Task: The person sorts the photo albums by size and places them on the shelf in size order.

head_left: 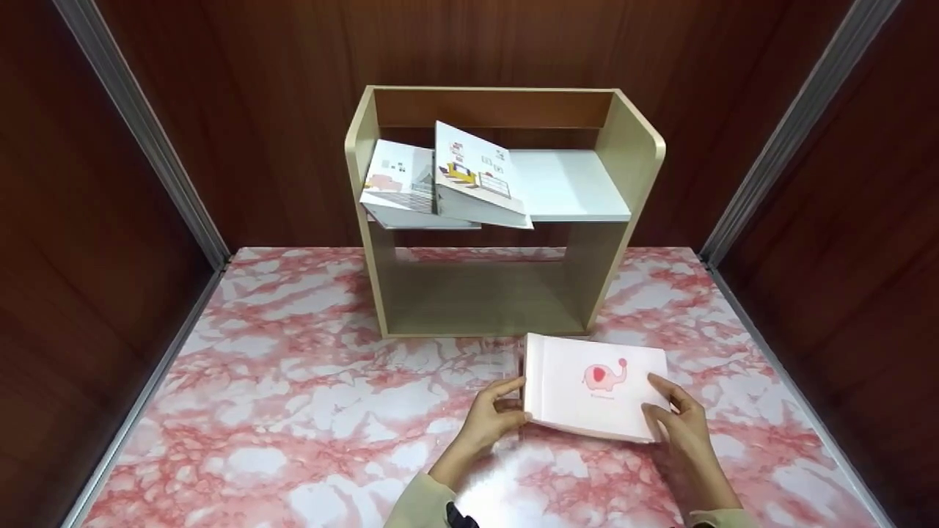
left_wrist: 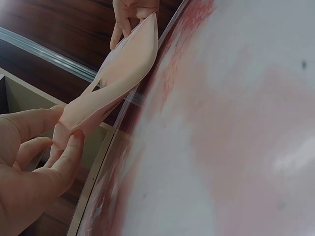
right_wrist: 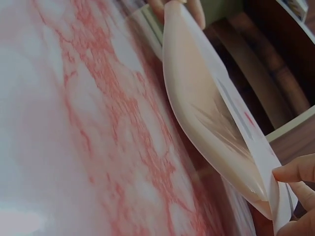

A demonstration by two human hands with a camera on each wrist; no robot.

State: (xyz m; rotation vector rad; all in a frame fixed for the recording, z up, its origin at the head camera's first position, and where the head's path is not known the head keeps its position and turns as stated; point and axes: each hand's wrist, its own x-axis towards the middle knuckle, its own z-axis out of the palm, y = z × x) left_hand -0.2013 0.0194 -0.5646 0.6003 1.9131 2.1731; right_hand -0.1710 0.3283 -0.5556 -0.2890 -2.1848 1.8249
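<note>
A pale pink book (head_left: 565,389) with a small elephant on its cover is held above the table, near the front of the shelf. My left hand (head_left: 486,419) pinches its spine edge between thumb and fingers. On the opposite side, my right hand (head_left: 684,424) grips the right edge, thumb on the cover. From the left wrist, the book (left_wrist: 113,86) shows its lower side, where cover and pages bow apart and leave a gap. The right wrist view shows the same gap beneath the cover, with the right fingers (right_wrist: 300,169) pinching the near corner.
Behind stands a two-level wooden shelf (head_left: 616,271). On its white upper board (head_left: 568,183), a thick white book (head_left: 477,180) leans over another white book (head_left: 400,176) at the left. Dark wood panels (head_left: 293,110) enclose the red-and-white marbled table (head_left: 293,411).
</note>
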